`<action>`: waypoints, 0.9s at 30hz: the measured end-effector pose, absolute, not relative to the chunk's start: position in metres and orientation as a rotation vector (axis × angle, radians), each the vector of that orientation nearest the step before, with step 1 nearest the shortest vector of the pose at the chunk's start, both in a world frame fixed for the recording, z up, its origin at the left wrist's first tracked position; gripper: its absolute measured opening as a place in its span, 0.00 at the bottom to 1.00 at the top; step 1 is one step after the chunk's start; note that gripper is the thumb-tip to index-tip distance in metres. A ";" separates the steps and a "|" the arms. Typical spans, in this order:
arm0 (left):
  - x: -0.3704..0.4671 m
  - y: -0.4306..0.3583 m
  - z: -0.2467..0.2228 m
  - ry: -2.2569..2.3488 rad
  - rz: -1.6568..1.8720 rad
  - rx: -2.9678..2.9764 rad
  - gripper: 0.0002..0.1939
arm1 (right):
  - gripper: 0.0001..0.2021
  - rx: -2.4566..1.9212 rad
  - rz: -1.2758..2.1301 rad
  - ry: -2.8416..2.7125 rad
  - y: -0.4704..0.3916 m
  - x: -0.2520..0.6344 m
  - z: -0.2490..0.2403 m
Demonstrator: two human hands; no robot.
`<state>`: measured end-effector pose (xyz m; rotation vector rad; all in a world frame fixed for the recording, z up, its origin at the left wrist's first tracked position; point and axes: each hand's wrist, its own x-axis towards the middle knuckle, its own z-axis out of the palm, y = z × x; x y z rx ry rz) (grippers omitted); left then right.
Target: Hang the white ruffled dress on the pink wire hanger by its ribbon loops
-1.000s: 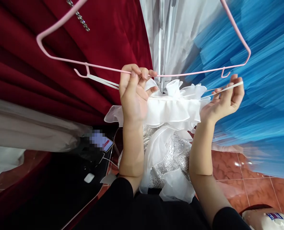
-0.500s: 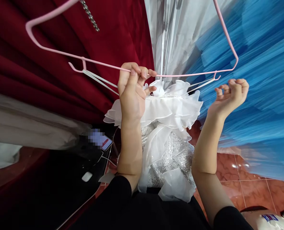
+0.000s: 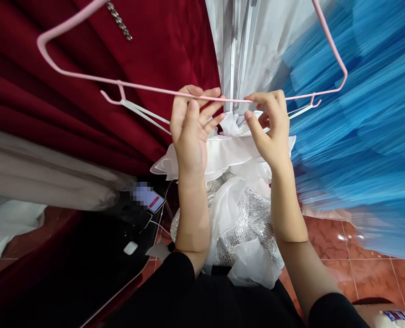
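A pink hanger [image 3: 147, 86] spans the upper part of the view. White straps hang from its two small hooks and lead to a white ruffled, silver-sequined dress [image 3: 238, 218] below. My left hand [image 3: 192, 132] has its fingers on the hanger's lower bar, left of the middle, with the thumb beneath it. Near the same bar, right of the middle, my right hand [image 3: 272, 125] is raised with thumb and forefinger apart; its fingertips meet or overlap the bar. The dress's top is partly hidden behind both hands.
Dark red fabric [image 3: 175, 45] hangs at the left, blue tulle [image 3: 360, 136] at the right, and white fabric with metal poles between them. On a black surface [image 3: 86, 255] at lower left are a lit phone [image 3: 154, 202] and a small white case [image 3: 130, 247].
My right hand has moved left and slightly up, from beside the right hook to the hanger's bar, and its fingers have spread. My left hand stays on the bar.
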<state>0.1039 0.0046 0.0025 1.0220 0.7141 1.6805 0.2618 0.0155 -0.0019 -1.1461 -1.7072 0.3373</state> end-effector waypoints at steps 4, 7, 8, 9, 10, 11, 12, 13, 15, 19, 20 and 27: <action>0.096 -0.015 -0.016 0.848 1.896 1.029 0.13 | 0.14 -1.175 0.270 -1.654 0.018 0.255 -0.011; 0.079 -0.019 -0.030 1.026 2.295 0.940 0.09 | 0.13 -1.171 0.252 -1.643 0.017 0.252 -0.014; 0.071 -0.018 -0.033 1.075 2.373 0.937 0.10 | 0.13 -1.163 0.254 -1.632 0.018 0.252 -0.015; 0.063 -0.015 -0.036 1.109 2.387 0.953 0.11 | 0.13 -1.157 0.257 -1.617 0.019 0.252 -0.015; 0.056 -0.011 -0.038 1.132 2.336 0.982 0.12 | 0.14 -1.151 0.258 -1.597 0.020 0.252 -0.016; 0.049 -0.007 -0.040 1.150 2.238 1.015 0.14 | 0.14 -1.146 0.257 -1.579 0.021 0.253 -0.016; 0.044 -0.003 -0.042 1.161 2.126 1.042 0.14 | 0.15 -1.144 0.253 -1.562 0.022 0.254 -0.016; 0.040 0.000 -0.043 1.167 2.034 1.057 0.12 | 0.15 -1.141 0.244 -1.550 0.023 0.255 -0.016; 0.040 0.004 -0.045 1.187 1.955 1.075 0.07 | 0.17 -1.145 0.217 -1.530 0.025 0.257 -0.016; 0.052 -0.004 -0.039 1.137 2.024 1.036 0.06 | 0.18 -1.182 0.177 -1.518 0.023 0.262 -0.013; 0.054 -0.009 -0.033 1.109 2.040 1.012 0.05 | 0.18 -1.191 0.177 -1.521 0.022 0.263 -0.012; 0.044 -0.045 0.024 0.845 2.039 0.971 0.17 | 0.18 -1.166 0.251 -1.555 0.020 0.269 -0.007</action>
